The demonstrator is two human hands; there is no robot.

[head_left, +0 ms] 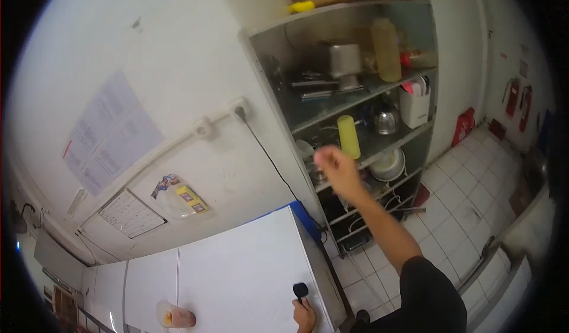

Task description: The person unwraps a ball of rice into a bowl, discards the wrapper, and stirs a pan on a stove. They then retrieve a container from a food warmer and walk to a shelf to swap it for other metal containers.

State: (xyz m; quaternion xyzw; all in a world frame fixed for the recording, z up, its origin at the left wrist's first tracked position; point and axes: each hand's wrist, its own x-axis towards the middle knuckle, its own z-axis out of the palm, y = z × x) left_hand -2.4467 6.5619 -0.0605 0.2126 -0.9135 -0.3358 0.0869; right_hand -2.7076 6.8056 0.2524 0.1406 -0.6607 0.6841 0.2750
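Note:
Low in the view, my left hand (pixel 304 316) grips the thin handle of a black round-headed utensil (pixel 300 289), perhaps a spoon, above the white counter top (pixel 237 262). Stretched out toward the metal shelf rack, my right hand (pixel 339 170) has loosely bent fingers, a little blurred, and nothing shows in them. Just behind it a yellow-green tumbler (pixel 348 136) stands on the middle shelf. A clear plastic cup (pixel 176 316) with orange-red contents lies or leans on the counter, left of my left hand.
The shelf rack (pixel 361 105) holds a steel kettle (pixel 387 119), a white utensil holder (pixel 416 105), a tall yellowish container (pixel 386 51), a metal pot (pixel 345 59) and a pale bowl (pixel 388 165). A black cable (pixel 269 155) hangs down the wall. Fire extinguishers (pixel 512 96) stand far right.

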